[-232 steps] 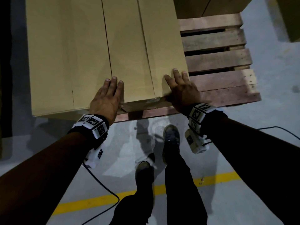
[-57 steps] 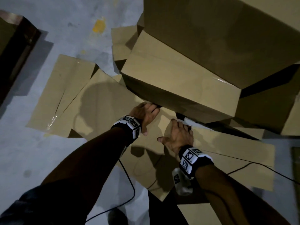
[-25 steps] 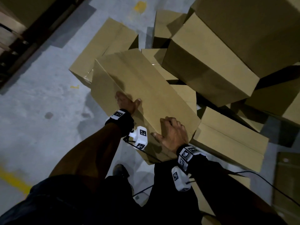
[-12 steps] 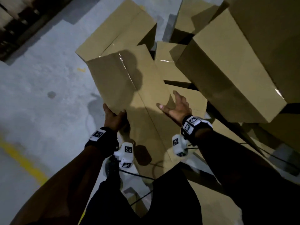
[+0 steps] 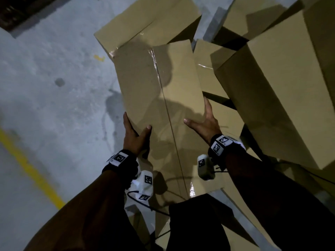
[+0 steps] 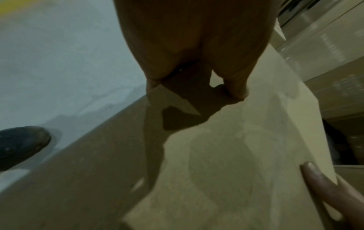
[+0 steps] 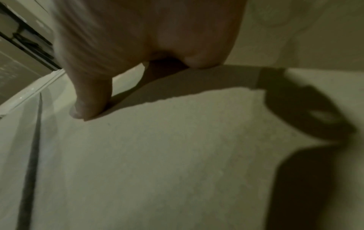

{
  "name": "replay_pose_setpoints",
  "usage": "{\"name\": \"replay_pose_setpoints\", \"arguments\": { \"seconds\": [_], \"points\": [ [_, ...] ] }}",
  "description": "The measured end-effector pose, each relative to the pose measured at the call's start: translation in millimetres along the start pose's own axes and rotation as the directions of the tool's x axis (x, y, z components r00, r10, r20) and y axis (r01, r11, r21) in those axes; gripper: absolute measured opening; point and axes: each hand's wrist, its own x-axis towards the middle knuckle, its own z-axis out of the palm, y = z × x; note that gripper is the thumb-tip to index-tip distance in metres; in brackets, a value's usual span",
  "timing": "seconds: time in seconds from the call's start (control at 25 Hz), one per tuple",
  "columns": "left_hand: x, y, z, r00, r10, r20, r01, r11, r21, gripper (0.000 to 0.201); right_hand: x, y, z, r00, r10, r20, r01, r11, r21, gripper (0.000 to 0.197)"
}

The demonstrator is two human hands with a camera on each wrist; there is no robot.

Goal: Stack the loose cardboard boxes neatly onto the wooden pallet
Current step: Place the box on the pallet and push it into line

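Note:
I hold a long taped cardboard box (image 5: 159, 91) lengthwise in front of me, above the floor. My left hand (image 5: 135, 134) grips its left edge, thumb on the top face and fingers down the side. My right hand (image 5: 203, 124) grips the right edge in the same way. The left wrist view shows my thumb (image 6: 236, 88) pressed on the box top (image 6: 226, 155), with a finger of the other hand (image 6: 325, 186) at the far edge. In the right wrist view my thumb (image 7: 90, 101) rests on the same face (image 7: 157, 155). A dark corner at top left (image 5: 18, 11) may be the pallet.
More boxes are piled at the right (image 5: 272, 87) and beyond the held one (image 5: 148, 20). Bare grey concrete (image 5: 54, 105) lies to the left, crossed by a yellow line (image 5: 30, 169). My shoe (image 6: 19, 144) stands beside the box. Wrist cables (image 5: 150, 207) hang by my legs.
The box has come up off the pile and turned lengthwise towards me. Both hands have shifted to its opposite long edges. My view has swung left, away from the pile.

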Motion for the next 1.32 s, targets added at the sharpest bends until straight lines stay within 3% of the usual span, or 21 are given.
{"name": "replay_pose_setpoints", "arguments": {
  "seconds": [0.12, 0.24, 0.48, 0.6, 0.68, 0.76, 0.92, 1.08, 1.32],
  "points": [
    [-1, 4, 3, 1.0, -0.014, -0.018, 0.014, 1.0, -0.019, 0.108, 1, -3, -1, 1.0, -0.013, -0.009, 0.012, 1.0, -0.02, 0.109],
    [3, 17, -2, 1.0, 0.01, -0.009, -0.01, 1.0, 0.002, 0.104, -4, -14, -5, 0.999, -0.036, -0.036, 0.036, 0.999, 0.006, 0.109],
    [-13, 75, -44, 0.995, 0.096, -0.034, -0.093, 0.992, 0.081, 0.1, -47, -70, -14, 0.986, -0.138, -0.091, 0.138, 0.99, -0.001, 0.115],
    [-36, 122, -91, 0.983, 0.173, -0.057, -0.166, 0.98, 0.114, 0.11, -88, -116, -9, 0.967, -0.217, -0.134, 0.224, 0.974, 0.037, 0.115],
    [-54, 149, -130, 0.965, 0.255, -0.054, -0.244, 0.957, 0.158, 0.107, -123, -149, -1, 0.942, -0.287, -0.174, 0.299, 0.953, 0.049, 0.112],
    [-69, 168, -174, 0.924, 0.382, -0.026, -0.37, 0.908, 0.196, 0.104, -160, -181, 14, 0.916, -0.338, -0.214, 0.356, 0.933, 0.049, 0.11],
    [-98, 198, -262, 0.86, 0.509, -0.036, -0.493, 0.846, 0.205, 0.109, -228, -244, 53, 0.852, -0.433, -0.295, 0.466, 0.884, 0.048, 0.106],
    [-128, 215, -347, 0.833, 0.539, -0.125, -0.517, 0.839, 0.171, 0.114, -282, -305, 94, 0.805, -0.509, -0.305, 0.546, 0.836, 0.047, 0.106],
    [-148, 224, -439, 0.797, 0.518, -0.311, -0.509, 0.853, 0.117, 0.103, -317, -387, 149, 0.763, -0.594, -0.255, 0.623, 0.781, 0.044, 0.104]
  ]
}}
